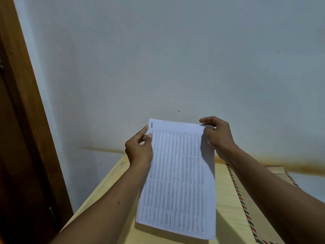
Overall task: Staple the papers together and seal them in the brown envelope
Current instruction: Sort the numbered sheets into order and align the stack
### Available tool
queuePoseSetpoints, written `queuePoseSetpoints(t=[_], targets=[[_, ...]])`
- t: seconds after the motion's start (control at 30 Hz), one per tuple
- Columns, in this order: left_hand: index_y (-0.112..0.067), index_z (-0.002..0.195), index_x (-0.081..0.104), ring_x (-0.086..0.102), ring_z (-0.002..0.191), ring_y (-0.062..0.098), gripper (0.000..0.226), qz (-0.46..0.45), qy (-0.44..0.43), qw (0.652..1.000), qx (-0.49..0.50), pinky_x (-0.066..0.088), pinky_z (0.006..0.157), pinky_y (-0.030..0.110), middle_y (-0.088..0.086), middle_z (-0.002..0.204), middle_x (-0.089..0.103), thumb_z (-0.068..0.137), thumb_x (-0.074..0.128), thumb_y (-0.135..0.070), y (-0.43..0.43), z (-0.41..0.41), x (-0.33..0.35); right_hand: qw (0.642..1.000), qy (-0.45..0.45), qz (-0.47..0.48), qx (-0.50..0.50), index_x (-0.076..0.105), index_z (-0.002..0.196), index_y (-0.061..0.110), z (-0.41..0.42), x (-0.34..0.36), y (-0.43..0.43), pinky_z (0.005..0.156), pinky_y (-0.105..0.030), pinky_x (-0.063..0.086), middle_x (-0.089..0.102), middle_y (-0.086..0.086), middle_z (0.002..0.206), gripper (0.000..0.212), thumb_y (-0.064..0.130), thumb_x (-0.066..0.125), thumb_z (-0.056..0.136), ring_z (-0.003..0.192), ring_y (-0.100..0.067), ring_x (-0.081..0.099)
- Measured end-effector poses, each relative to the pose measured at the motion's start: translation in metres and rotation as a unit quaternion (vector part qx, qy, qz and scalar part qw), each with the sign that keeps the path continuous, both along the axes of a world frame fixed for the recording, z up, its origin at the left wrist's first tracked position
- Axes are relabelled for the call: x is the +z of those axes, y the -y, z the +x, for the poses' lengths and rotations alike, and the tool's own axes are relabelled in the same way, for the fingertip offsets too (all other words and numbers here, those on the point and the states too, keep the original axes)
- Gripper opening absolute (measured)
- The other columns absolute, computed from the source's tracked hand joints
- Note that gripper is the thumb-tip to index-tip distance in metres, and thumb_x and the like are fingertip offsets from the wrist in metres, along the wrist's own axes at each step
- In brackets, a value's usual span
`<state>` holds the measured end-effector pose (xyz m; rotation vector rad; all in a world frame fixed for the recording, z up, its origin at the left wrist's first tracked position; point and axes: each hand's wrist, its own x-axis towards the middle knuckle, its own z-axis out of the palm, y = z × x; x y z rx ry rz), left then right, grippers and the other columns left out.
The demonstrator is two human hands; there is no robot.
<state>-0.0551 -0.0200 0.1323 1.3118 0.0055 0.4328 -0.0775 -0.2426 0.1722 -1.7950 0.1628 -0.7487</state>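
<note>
Backdrop: pale wall (175, 50), wooden door frame (26, 103) at 9 o'clock.
Surface: yellow table (112, 187).
Papers (177, 176): centre, held tilted above the table.
Left hand (139, 148): pinches their 10 o'clock edge.
Right hand (218, 136): pinches their 2 o'clock corner.
Brown envelope (262, 226): flat at 4 o'clock, under the right forearm.

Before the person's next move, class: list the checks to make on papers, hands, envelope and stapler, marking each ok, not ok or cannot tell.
1. Papers gripped: ok, left hand on left edge, right hand pinching top right corner.
2. Sheets squared: not ok, a back sheet shows past the right edge.
3. Stapled: cannot tell, only a dark mark top left.
4. Stapler visible: not ok.
5. Brown envelope on table: ok.
</note>
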Motion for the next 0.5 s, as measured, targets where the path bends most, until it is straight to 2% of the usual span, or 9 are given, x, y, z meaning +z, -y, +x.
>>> queuePoseSetpoints(t=[0.1, 0.17, 0.23, 0.3, 0.33, 0.43, 0.5], targets=[[-0.025, 0.123, 0.075, 0.071, 0.107, 0.017, 0.030, 0.013, -0.009, 1.000, -0.002, 0.052, 0.108, 0.038, -0.008, 0.094, 0.074, 0.096, 0.071, -0.013, 0.000, 0.001, 0.002, 1.000, -0.019, -0.010, -0.018, 0.073, 0.096, 0.022, -0.001, -0.001, 0.002, 0.075, -0.030, 0.049, 0.069, 0.006, 0.099, 0.042, -0.003, 0.043, 0.082, 0.097, -0.017, 0.061], [-0.023, 0.124, 0.074, 0.070, 0.110, 0.017, 0.030, 0.025, -0.012, 1.000, -0.005, 0.051, 0.109, 0.037, -0.005, 0.102, 0.075, 0.096, 0.070, -0.012, -0.001, 0.000, 0.003, 0.997, -0.047, -0.056, -0.011, 0.073, 0.101, 0.020, -0.003, -0.002, 0.004, 0.077, -0.030, 0.051, 0.069, 0.003, 0.102, 0.039, -0.002, 0.046, 0.083, 0.098, -0.018, 0.063], [-0.022, 0.124, 0.074, 0.069, 0.110, 0.017, 0.030, 0.049, -0.010, 0.999, -0.009, 0.050, 0.110, 0.036, -0.003, 0.103, 0.075, 0.096, 0.070, -0.012, -0.003, 0.000, 0.004, 0.980, -0.099, -0.171, 0.000, 0.072, 0.108, 0.018, -0.005, -0.002, 0.003, 0.075, -0.030, 0.050, 0.069, -0.001, 0.107, 0.034, 0.003, 0.050, 0.086, 0.095, -0.018, 0.064], [-0.020, 0.125, 0.074, 0.069, 0.105, 0.016, 0.030, 0.076, -0.011, 0.997, -0.020, 0.047, 0.112, 0.033, -0.006, 0.091, 0.071, 0.096, 0.069, -0.012, -0.005, 0.001, 0.003, 0.940, -0.129, -0.314, -0.027, 0.070, 0.110, 0.024, -0.004, -0.001, 0.001, 0.087, -0.039, 0.049, 0.069, 0.002, 0.113, 0.029, 0.014, 0.055, 0.088, 0.105, -0.019, 0.061], [-0.020, 0.125, 0.074, 0.069, 0.103, 0.015, 0.030, 0.085, -0.012, 0.996, -0.027, 0.047, 0.112, 0.033, -0.006, 0.088, 0.069, 0.096, 0.069, -0.011, -0.006, 0.001, 0.003, 0.925, -0.126, -0.356, -0.040, 0.070, 0.111, 0.027, -0.006, 0.000, -0.002, 0.093, -0.043, 0.046, 0.068, 0.006, 0.115, 0.028, 0.019, 0.056, 0.088, 0.111, -0.019, 0.059], [-0.021, 0.122, 0.075, 0.070, 0.106, 0.017, 0.029, 0.100, -0.009, 0.993, -0.053, 0.049, 0.111, 0.033, -0.005, 0.089, 0.070, 0.095, 0.070, -0.012, -0.006, -0.002, 0.006, 0.931, -0.076, -0.356, 0.018, 0.070, 0.108, 0.030, -0.009, 0.010, -0.014, 0.098, -0.042, 0.044, 0.070, 0.013, 0.111, 0.025, 0.022, 0.057, 0.088, 0.111, -0.013, 0.060], [-0.023, 0.121, 0.076, 0.071, 0.101, 0.014, 0.028, 0.114, -0.006, 0.991, -0.074, 0.053, 0.104, 0.031, 0.000, 0.098, 0.076, 0.095, 0.071, -0.012, -0.004, -0.005, 0.011, 0.937, -0.059, -0.335, 0.076, 0.071, 0.101, 0.029, -0.010, 0.017, -0.024, 0.089, -0.033, 0.049, 0.073, 0.013, 0.098, 0.019, 0.022, 0.059, 0.089, 0.099, -0.009, 0.065]])
